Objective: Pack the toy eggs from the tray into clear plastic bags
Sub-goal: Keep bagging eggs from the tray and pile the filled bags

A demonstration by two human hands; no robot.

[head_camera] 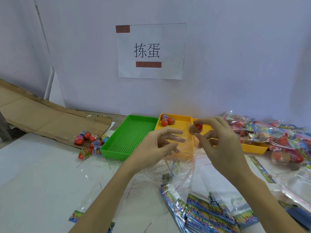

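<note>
The right hand pinches a red toy egg between thumb and fingertips, raised above the yellow tray. The left hand has its fingers curled around the mouth of a clear plastic bag, which hangs down toward the counter; the egg sits just above that opening. 3 more eggs lie in the yellow tray's far corner. A green tray touches the yellow one on its left side. Loose eggs lie on the counter left of the green tray. Filled bags pile at the right, and flat bags are stacked near the front edge.
</note>
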